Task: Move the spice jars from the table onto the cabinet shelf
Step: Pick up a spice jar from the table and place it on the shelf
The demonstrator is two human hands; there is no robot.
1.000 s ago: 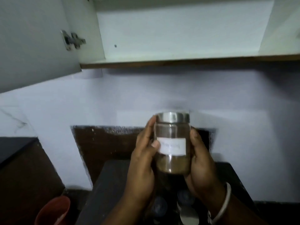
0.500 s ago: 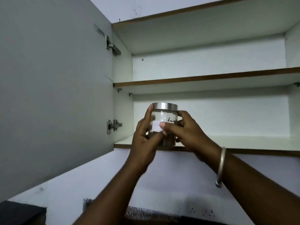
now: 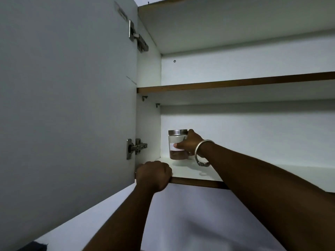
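A glass spice jar with a steel lid, a white label and brown powder stands upright at the back left of the lower cabinet shelf. My right hand grips the jar from its right side, thumb across the label. My left hand curls over the front edge of the same shelf at its left end, fingers hooked on the wooden lip. The table and the other jars are out of view.
The open cabinet door stands at the left with two metal hinges. An upper shelf runs above. The white wall lies below the cabinet.
My right hand carried the jar from the shelf's front edge to the back left corner. My left hand let go of the jar and took hold of the shelf edge.
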